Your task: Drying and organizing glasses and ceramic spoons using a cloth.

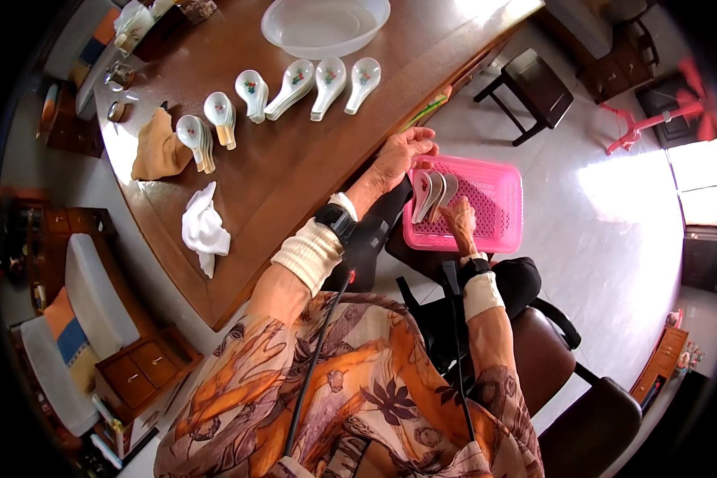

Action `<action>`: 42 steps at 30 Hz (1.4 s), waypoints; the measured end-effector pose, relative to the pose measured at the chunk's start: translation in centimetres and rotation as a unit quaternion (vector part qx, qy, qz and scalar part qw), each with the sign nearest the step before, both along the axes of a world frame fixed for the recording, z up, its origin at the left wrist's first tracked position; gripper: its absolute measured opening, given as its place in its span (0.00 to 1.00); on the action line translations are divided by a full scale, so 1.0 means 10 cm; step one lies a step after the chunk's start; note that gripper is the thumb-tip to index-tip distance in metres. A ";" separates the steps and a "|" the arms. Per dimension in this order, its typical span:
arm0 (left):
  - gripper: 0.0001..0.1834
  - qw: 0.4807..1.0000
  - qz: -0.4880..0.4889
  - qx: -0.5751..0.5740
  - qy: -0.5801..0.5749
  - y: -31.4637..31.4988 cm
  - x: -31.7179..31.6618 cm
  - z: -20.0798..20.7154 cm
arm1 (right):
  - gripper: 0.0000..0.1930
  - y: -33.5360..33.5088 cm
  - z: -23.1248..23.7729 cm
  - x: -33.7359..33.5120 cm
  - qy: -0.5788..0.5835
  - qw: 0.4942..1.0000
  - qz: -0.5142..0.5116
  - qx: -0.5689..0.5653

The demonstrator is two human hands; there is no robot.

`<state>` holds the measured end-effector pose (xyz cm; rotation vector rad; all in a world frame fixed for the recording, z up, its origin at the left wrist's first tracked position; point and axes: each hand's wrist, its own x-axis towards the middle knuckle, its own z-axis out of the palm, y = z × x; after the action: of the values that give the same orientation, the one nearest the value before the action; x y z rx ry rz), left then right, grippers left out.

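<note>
Spoons [435, 190] — beside right hand [460, 220]

My left forearm [281, 291] slants forward and to the right across my front. At its end my left grip [402, 157] reaches the farther out of the two, loosely open, fingers parted, lightly bent and pointing right. My right forearm [490, 334] runs almost straight ahead. My right grip [460, 221] sits nearer to me, half curled and tipped forward; how firmly it closes, I cannot tell.
</note>
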<state>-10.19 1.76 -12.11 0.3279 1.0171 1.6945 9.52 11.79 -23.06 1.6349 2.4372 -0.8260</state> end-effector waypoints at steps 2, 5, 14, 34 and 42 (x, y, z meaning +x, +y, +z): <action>0.15 1.000 -0.003 0.006 -0.006 0.03 0.04 -0.02 | 0.22 0.15 0.12 -0.03 0.034 0.997 -0.019 0.071; 0.15 0.999 -0.003 0.016 -0.030 0.04 0.05 -0.07 | 0.21 0.33 0.52 -0.24 0.109 0.993 -0.018 0.037; 0.17 0.988 -0.005 0.156 -0.003 0.06 0.05 -0.07 | 0.14 -0.30 2.00 -1.50 0.393 0.909 0.033 -0.135; 0.14 0.977 0.051 0.156 -0.133 0.00 0.09 -0.31 | 0.23 -0.47 1.71 -1.96 0.355 0.838 -0.013 -0.413; 0.15 0.979 0.035 0.151 -0.136 -0.04 0.08 -0.29 | 0.28 -0.59 1.69 -2.01 0.400 0.782 -0.034 -0.476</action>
<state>-9.35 1.32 -14.99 0.2477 0.5769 1.9006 -10.62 5.93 -6.15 1.0155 1.5963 -2.6014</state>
